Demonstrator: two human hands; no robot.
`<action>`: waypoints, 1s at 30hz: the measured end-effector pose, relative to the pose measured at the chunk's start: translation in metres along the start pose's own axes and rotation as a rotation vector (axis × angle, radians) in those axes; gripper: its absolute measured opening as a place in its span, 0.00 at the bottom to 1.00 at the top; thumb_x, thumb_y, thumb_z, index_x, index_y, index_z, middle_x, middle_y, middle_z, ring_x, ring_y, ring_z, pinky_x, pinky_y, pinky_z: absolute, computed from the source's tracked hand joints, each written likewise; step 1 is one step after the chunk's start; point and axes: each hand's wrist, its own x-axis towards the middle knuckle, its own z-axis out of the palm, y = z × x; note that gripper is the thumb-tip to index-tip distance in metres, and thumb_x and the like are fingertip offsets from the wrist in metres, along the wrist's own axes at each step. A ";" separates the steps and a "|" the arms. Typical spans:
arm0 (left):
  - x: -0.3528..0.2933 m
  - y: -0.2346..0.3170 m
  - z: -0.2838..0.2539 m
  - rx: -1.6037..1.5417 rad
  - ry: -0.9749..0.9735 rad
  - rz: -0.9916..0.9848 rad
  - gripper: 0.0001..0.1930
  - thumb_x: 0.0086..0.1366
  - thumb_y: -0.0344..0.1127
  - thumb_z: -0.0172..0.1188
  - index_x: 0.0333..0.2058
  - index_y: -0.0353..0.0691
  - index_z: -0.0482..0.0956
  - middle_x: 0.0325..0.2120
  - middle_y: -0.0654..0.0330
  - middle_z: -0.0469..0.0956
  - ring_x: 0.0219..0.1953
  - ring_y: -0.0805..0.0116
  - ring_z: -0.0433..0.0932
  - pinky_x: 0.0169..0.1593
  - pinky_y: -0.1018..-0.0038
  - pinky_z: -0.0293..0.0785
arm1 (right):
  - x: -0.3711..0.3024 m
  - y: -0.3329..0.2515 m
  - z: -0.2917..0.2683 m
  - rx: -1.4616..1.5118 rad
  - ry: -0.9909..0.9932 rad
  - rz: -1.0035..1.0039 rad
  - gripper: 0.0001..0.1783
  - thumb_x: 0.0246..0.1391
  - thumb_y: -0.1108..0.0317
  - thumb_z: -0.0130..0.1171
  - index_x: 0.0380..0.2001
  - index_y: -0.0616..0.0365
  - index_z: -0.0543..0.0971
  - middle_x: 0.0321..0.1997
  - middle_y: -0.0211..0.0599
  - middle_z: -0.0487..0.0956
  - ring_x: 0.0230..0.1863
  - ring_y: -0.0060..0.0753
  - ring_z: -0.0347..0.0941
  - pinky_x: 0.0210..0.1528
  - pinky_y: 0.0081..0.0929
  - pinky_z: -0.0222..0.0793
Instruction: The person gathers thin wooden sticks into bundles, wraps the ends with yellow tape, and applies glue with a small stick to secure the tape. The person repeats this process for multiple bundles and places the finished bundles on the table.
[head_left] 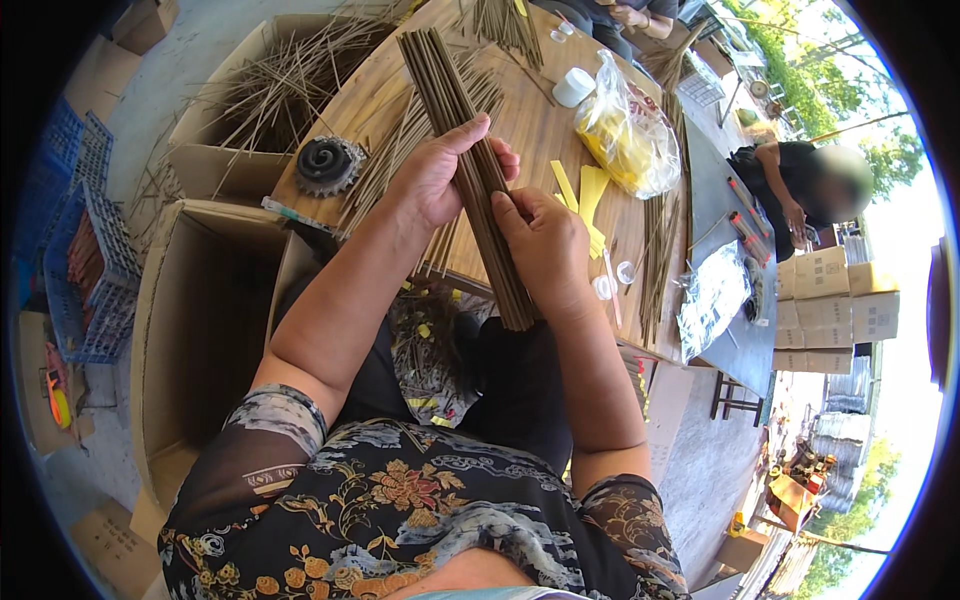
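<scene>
A thick bundle of thin brown incense sticks (440,85) slants across the middle, above the near edge of the wooden table (535,110). My left hand (437,170) is closed round its left side, a little above the middle. Lower down, my right hand (548,240) grips the bundle from the right, thumb laid on its front. Loose sticks (390,165) lie on the table behind my left hand. Yellow paper strips (592,195) rest to the right, close to my right hand. A dark, round, toothed metal piece (330,166) sits at the table's left edge.
Left of the table, one cardboard box (215,170) holds tangled sticks; another open box (160,330) stands nearer. Blue crates (105,290) are further left. A clear bag of yellow material (630,140) and a white jar (573,88) stand on the table. A co-worker (780,190) sits at right.
</scene>
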 end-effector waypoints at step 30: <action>-0.001 0.041 -0.007 -0.078 -0.031 0.096 0.06 0.59 0.32 0.55 0.27 0.40 0.67 0.18 0.65 0.68 0.19 0.76 0.67 0.23 0.81 0.66 | 0.052 0.051 0.118 0.391 -0.079 0.101 0.14 0.51 0.63 0.52 0.27 0.67 0.75 0.19 0.48 0.73 0.21 0.38 0.70 0.28 0.31 0.65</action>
